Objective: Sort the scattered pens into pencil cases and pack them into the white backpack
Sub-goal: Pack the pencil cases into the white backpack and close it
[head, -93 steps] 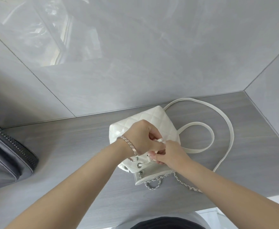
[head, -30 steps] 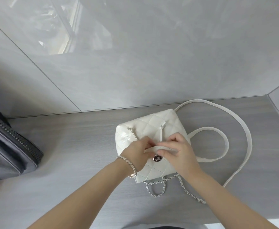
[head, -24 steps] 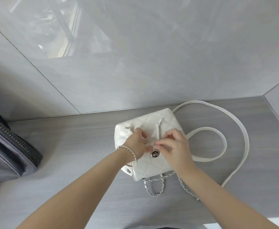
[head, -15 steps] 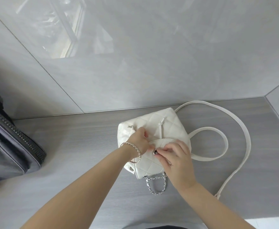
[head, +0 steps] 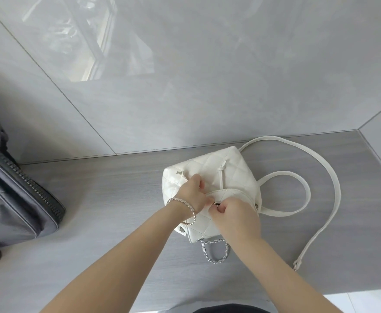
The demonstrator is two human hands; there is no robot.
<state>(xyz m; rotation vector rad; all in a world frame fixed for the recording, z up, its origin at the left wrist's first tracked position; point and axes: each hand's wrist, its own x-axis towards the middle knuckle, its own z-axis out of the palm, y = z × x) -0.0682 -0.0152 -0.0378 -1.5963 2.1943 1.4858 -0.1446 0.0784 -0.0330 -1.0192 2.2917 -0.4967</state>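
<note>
The small white quilted backpack [head: 225,168] lies on the grey wooden counter, its flap folded over the front. My left hand [head: 192,195], with a silver bracelet at the wrist, grips the left side of the backpack at the flap's edge. My right hand [head: 235,214] curls its fingers on the flap at the round silver clasp [head: 218,204]. A silver chain handle [head: 215,250] hangs off the near end. The white shoulder strap [head: 320,177] loops out to the right. No pens or pencil cases are visible.
A dark grey zippered bag [head: 15,195] sits at the left edge of the counter [head: 106,211]. A glossy grey tiled wall [head: 207,75] rises behind it. The counter's near edge runs along the bottom right.
The flap was brought down over the backpack's drawstring opening. My right hand slid down onto the clasp, and my left hand moved to the flap's left edge.
</note>
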